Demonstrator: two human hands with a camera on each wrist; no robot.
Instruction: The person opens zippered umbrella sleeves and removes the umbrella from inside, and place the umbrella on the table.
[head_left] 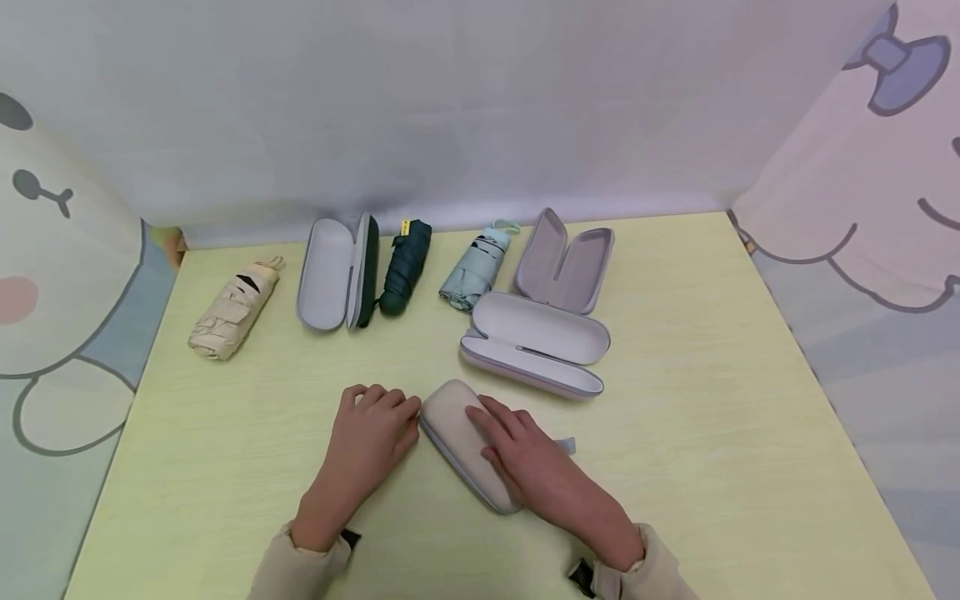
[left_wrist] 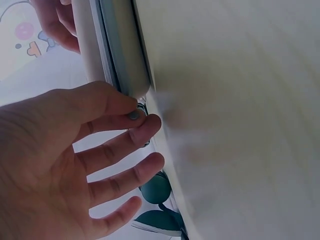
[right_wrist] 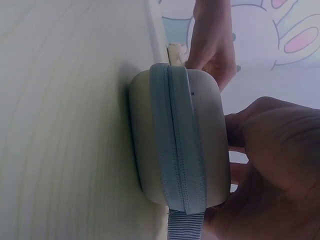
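A closed beige zip case (head_left: 457, 425) with a blue-grey zipper band lies on the table before me. My left hand (head_left: 375, 433) is at its far left corner, where thumb and forefinger pinch a small blue-grey zipper pull (left_wrist: 133, 115); the other fingers are spread. My right hand (head_left: 540, 471) holds the case from above, with fingers over its top. From the case's right side sticks out a grey-blue strap (head_left: 566, 446), seen below the zipper band in the right wrist view.
Behind the case lie open glasses cases: lilac-and-white (head_left: 532, 367), mauve (head_left: 566, 262) and dark green (head_left: 367, 271). Folded umbrellas lie among them: light blue (head_left: 476, 267), dark green (head_left: 407, 271) and cream (head_left: 236, 312) at the left. A pale curtain (head_left: 450, 108) hangs behind the table.
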